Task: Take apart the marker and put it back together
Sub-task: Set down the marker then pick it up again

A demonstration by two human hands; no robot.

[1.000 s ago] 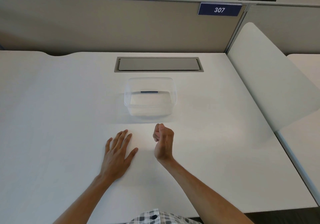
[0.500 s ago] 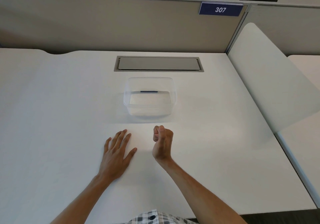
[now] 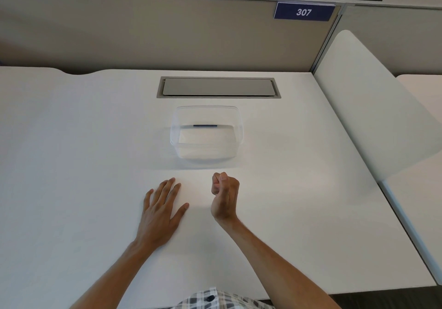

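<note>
A marker (image 3: 205,125) lies inside a clear plastic box (image 3: 175,139) in the middle of the white desk; only a thin dark blue strip of it shows against the box's far wall. My left hand (image 3: 159,210) rests flat on the desk, palm down, fingers spread, below and left of the box. My right hand (image 3: 224,195) stands on its edge just in front of the box, curled into a loose fist with nothing visible in it. Both hands are apart from the box.
A grey cable hatch (image 3: 218,87) is set into the desk behind the box. A beige partition (image 3: 167,33) with a blue "307" sign (image 3: 303,12) closes the back. A white side panel (image 3: 373,108) slants along the right edge.
My right hand has curled a little tighter into a fist. The left hand and the box have stayed where they were.
</note>
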